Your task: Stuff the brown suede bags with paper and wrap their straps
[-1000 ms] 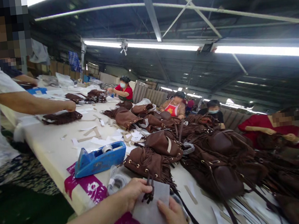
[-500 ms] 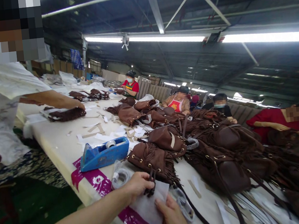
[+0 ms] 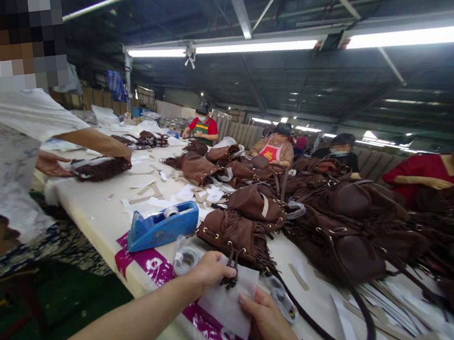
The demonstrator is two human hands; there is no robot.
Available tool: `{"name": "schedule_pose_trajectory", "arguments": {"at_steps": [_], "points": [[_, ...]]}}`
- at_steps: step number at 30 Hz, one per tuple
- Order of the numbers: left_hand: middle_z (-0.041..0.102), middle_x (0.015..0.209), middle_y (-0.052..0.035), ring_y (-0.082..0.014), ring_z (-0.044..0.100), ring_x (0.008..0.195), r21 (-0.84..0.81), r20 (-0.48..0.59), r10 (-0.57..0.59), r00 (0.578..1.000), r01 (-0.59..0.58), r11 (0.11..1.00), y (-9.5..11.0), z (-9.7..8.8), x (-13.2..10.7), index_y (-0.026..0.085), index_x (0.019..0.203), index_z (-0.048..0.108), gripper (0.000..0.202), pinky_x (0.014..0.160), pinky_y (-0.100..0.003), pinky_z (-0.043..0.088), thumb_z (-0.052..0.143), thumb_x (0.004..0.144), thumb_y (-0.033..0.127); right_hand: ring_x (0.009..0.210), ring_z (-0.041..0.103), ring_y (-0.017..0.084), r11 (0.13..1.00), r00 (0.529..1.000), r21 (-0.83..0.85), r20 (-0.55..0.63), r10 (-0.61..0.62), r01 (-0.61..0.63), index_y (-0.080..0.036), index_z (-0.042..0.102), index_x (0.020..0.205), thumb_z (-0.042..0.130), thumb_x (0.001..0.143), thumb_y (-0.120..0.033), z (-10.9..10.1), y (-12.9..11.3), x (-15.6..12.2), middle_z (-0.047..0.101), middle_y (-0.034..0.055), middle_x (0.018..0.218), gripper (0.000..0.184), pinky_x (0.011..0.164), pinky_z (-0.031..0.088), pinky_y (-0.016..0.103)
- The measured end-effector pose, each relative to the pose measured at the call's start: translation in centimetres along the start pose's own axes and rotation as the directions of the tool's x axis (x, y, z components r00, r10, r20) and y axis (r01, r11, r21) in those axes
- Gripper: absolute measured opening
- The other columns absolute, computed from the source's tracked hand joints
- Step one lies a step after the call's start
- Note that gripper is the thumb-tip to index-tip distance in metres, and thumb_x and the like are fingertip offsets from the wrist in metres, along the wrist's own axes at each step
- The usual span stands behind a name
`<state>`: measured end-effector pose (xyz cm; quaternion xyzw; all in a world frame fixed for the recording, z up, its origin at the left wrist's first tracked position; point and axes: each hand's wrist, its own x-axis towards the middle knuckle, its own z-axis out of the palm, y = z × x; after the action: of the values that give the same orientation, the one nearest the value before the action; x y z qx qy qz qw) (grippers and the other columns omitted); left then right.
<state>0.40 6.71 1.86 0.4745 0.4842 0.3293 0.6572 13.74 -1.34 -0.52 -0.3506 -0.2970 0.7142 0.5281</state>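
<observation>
My left hand (image 3: 212, 273) is closed in a pinch on the dark drawstring ends (image 3: 230, 275) of a brown fringed bag (image 3: 234, 234). Beneath the tasselled ends lies a thin white wrapping sheet (image 3: 229, 305), translucent and roughly square. My right hand (image 3: 269, 322) grips that sheet's right edge between thumb and fingers. The bag rests on the table just beyond both hands, its brass eyelets facing me. Close to my left wrist is a plastic-wrapped coil of grey strap (image 3: 185, 260); another wrapped coil (image 3: 280, 297) sits beside my right hand.
A blue tape dispenser (image 3: 163, 226) stands on the pale table (image 3: 88, 206), near a purple printed strip (image 3: 156, 269). Brown bags (image 3: 353, 254) are heaped to the right, with paper scraps around. At left a co-worker's hand (image 3: 122, 154) touches a dark fringed bundle (image 3: 99, 169). Several people sit opposite.
The view has shifted slightly, so the table scene sits a little farther right. My hands keep hold of the drawstring ends and sheet. The left co-worker's other hand now shows beside the dark bundle.
</observation>
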Motion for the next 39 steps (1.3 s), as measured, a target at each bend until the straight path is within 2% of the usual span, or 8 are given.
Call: {"name": "schedule_pose_trajectory", "arguments": {"at_steps": [7,10,13,17,19,22,31,39], "points": [[0.057,0.058,0.0039,-0.0127,0.051,0.052,0.021,-0.026,0.009,1.000,-0.008,1.000,0.0,-0.1,-0.2,0.017,0.068,0.054,0.021,0.048,-0.022,0.038,0.069,0.052,0.017,0.088,0.069,0.028,0.992,1.000,-0.125,-0.013,0.006,-0.007,-0.019,0.069,0.101,0.081,0.065,-0.031,-0.6,-0.3,-0.1,0.075,0.0067,0.088,0.040,0.077,0.053,0.039],[0.058,0.059,0.0034,-0.0132,0.053,0.052,0.018,-0.042,0.010,0.999,-0.009,1.000,-0.1,-0.2,-0.2,0.017,0.070,0.055,0.022,0.048,-0.022,0.039,0.069,0.053,0.017,0.090,0.068,0.027,0.970,0.998,-0.243,-0.057,0.011,-0.025,-0.020,0.068,0.107,0.074,0.072,-0.048,-0.4,-1.1,-0.2,0.074,0.0079,0.095,0.045,0.076,0.053,0.038],[0.059,0.059,0.0033,-0.0135,0.053,0.052,0.009,-0.042,0.009,0.999,-0.009,1.000,-0.3,-0.3,-0.1,0.017,0.071,0.056,0.021,0.048,-0.022,0.040,0.068,0.054,0.018,0.094,0.066,0.027,0.977,0.999,-0.211,-0.034,0.007,-0.014,-0.018,0.069,0.108,0.060,0.077,-0.065,0.3,-2.0,-0.5,0.072,0.0107,0.103,0.058,0.075,0.053,0.037],[0.058,0.057,0.0039,-0.0136,0.053,0.051,0.000,-0.048,0.008,0.999,-0.008,1.000,-0.6,-0.1,0.0,0.017,0.070,0.055,0.021,0.047,-0.022,0.039,0.068,0.053,0.017,0.083,0.065,0.023,0.970,0.996,-0.238,-0.062,-0.068,0.052,-0.018,0.072,0.096,0.069,0.072,-0.056,0.9,-2.3,-0.1,0.072,0.0078,0.095,0.045,0.067,0.051,0.031],[0.056,0.055,0.0050,-0.0126,0.052,0.050,-0.001,-0.064,0.015,0.998,-0.015,1.000,-0.7,0.1,0.1,0.018,0.067,0.053,0.022,0.046,-0.021,0.038,0.069,0.052,0.015,0.067,0.062,0.019,0.925,0.977,-0.370,-0.154,-0.147,0.081,-0.019,0.070,0.081,0.073,0.069,-0.051,0.7,-2.0,0.6,0.069,0.0032,0.077,0.035,0.058,0.048,0.027],[0.052,0.051,0.0067,-0.0107,0.047,0.047,-0.005,-0.091,0.021,0.996,-0.021,1.000,-0.8,0.5,0.2,0.018,0.062,0.050,0.025,0.044,-0.020,0.036,0.071,0.050,0.014,0.055,0.052,0.014,0.831,0.929,-0.541,-0.230,-0.289,0.125,-0.018,0.061,0.068,0.075,0.065,-0.050,0.1,-1.3,2.1,0.059,-0.0024,0.061,0.035,0.049,0.041,0.023],[0.051,0.048,0.0050,-0.0105,0.044,0.045,-0.034,-0.102,-0.016,0.995,0.012,0.999,-0.6,0.7,-0.2,0.017,0.059,0.053,0.014,0.044,-0.021,0.033,0.061,0.056,0.006,0.055,0.043,0.012,0.729,0.903,-0.648,-0.146,-0.404,0.221,-0.021,0.050,0.070,0.068,0.072,-0.053,-0.8,0.3,3.7,0.044,-0.0069,0.061,0.037,0.047,0.035,0.021],[0.042,0.043,0.0057,-0.0097,0.038,0.038,-0.092,0.009,-0.042,0.999,0.043,0.995,-0.4,-0.4,-0.3,0.018,0.056,0.048,0.011,0.039,-0.021,0.027,0.057,0.062,0.019,0.056,0.041,0.013,0.697,0.876,-0.675,-0.159,-0.456,0.241,-0.023,0.047,0.067,0.067,0.072,-0.054,-0.6,0.1,3.9,0.042,-0.0069,0.059,0.037,0.051,0.035,0.024]]}}
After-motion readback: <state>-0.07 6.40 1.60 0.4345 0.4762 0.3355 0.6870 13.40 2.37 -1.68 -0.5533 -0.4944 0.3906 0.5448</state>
